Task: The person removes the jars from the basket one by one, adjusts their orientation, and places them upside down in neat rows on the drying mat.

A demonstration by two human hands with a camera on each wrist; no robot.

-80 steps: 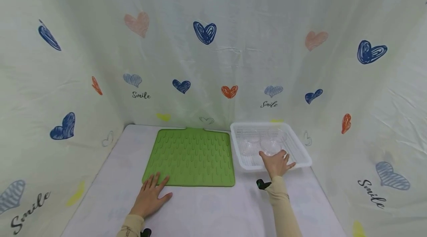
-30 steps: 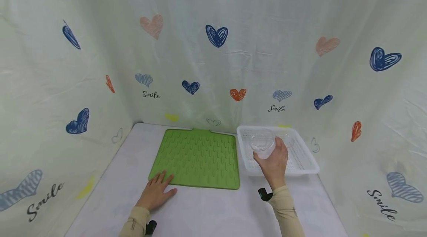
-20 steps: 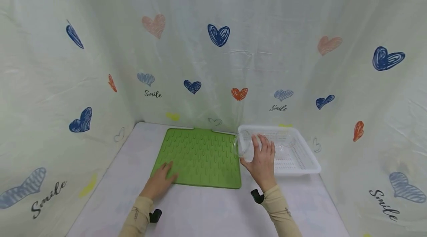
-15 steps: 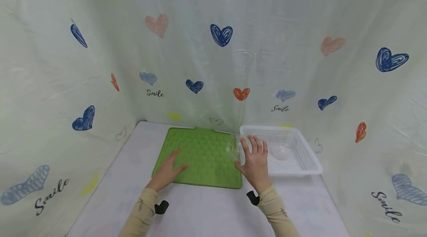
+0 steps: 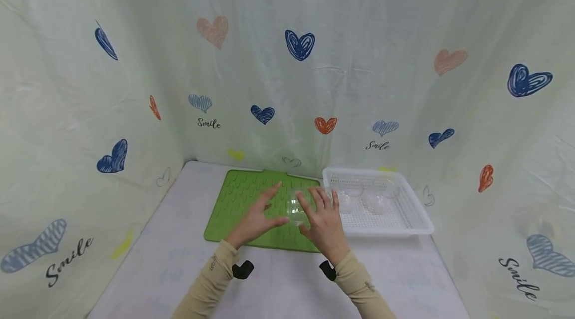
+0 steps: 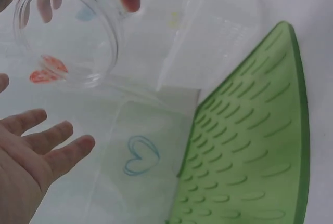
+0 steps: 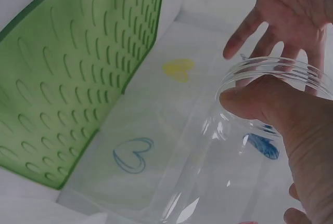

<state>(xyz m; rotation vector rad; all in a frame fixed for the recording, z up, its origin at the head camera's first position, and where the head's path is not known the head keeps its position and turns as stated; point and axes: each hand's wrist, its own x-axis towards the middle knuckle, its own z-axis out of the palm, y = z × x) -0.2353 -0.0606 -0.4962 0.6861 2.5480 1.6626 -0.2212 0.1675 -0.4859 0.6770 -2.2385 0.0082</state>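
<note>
My right hand (image 5: 325,226) grips a clear jar (image 5: 294,210) by its side, over the right part of the green mat (image 5: 231,204). The jar lies tipped sideways, its mouth toward the left hand. In the right wrist view, the thumb presses just below the ridged rim (image 7: 281,68). Facing the mouth is my left hand (image 5: 256,220), fingers spread and slightly bent, holding nothing. The left wrist view has that hand's fingers (image 6: 67,151) apart from the jar's round opening. Part of the jar is hidden behind the right fingers.
A white perforated basket (image 5: 382,231) stands to the right of the mat, with several clear round containers (image 5: 376,203) in it. The white tabletop (image 5: 287,279) stretches in front. A curtain printed with hearts (image 5: 251,59) hangs behind and at both sides.
The right hand has taken the jar out of the basket and carried it left over the mat, tipping it. The left hand has risen from the mat's front left corner and moved right toward the jar.
</note>
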